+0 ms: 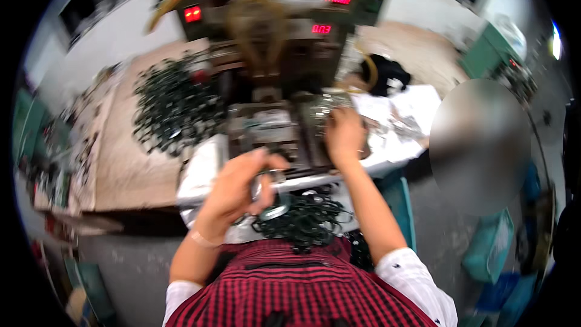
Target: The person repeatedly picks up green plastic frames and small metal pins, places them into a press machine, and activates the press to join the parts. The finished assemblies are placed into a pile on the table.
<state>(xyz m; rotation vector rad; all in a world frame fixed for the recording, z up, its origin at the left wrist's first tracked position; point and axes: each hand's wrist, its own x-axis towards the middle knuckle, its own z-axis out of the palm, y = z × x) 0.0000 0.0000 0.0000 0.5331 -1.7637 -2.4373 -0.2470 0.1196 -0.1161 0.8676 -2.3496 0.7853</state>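
In the head view, the person's left hand (237, 186) is in front of the machine (266, 122), and the right hand (346, 136) is over the metal tray (313, 144).
The left fingers are curled, with a round shiny piece (276, 207) beside their tips; because of blur I cannot tell if they pinch it. The right fingers point down to small shiny pieces (325, 104) in the tray; whether they are closed, I cannot tell. Dark parts (305, 217) lie heaped near the lap.
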